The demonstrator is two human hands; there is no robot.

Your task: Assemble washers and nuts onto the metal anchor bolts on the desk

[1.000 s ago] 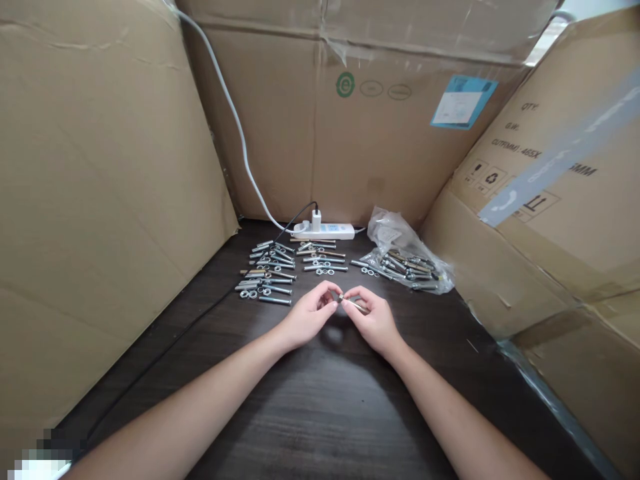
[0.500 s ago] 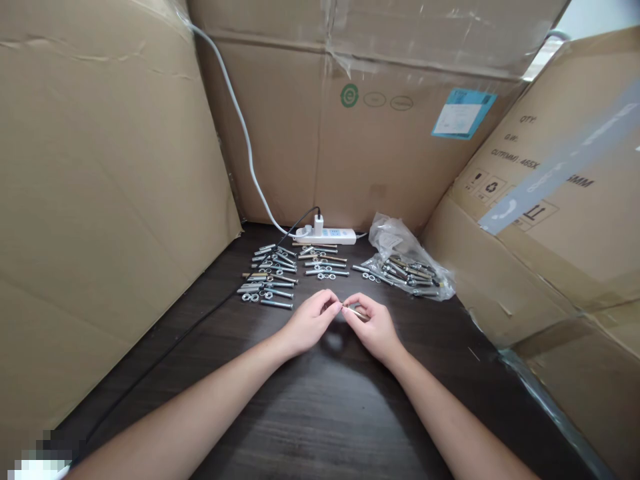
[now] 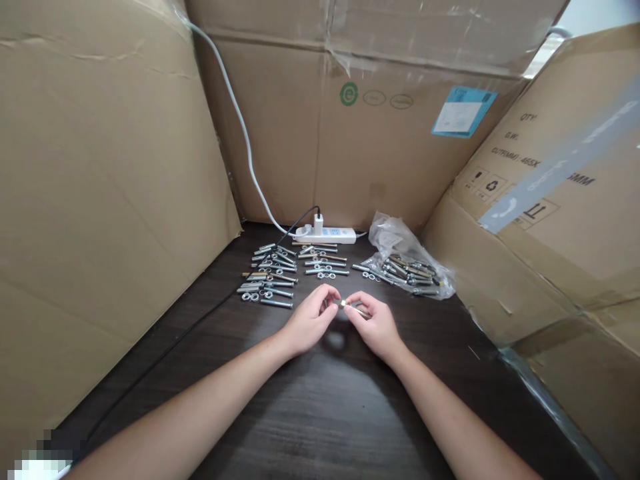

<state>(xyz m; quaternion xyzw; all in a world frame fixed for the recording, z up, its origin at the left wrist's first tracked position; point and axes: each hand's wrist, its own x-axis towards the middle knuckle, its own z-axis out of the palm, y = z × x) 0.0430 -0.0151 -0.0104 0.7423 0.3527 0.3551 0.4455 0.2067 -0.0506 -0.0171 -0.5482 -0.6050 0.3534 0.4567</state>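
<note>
My two hands meet above the dark wooden table (image 3: 325,413). My right hand (image 3: 375,323) is closed round a metal bolt (image 3: 356,309) that points left. My left hand (image 3: 313,319) pinches a small nut (image 3: 343,303) at the bolt's tip with thumb and forefinger. Beyond the hands lie rows of bolts, nuts and washers (image 3: 280,273). A clear plastic bag (image 3: 405,260) with more bolts lies to the right of them.
Large cardboard boxes (image 3: 100,200) wall in the table on the left, back and right. A white power strip (image 3: 327,234) with a plugged charger sits at the back, its white cable (image 3: 240,127) running up the boxes. A black cable (image 3: 165,350) crosses the table's left side.
My left fingers have shifted slightly on the nut at the bolt's end. The view tilted a little between the earliest frame and now. Both hands stay in the same spot.
</note>
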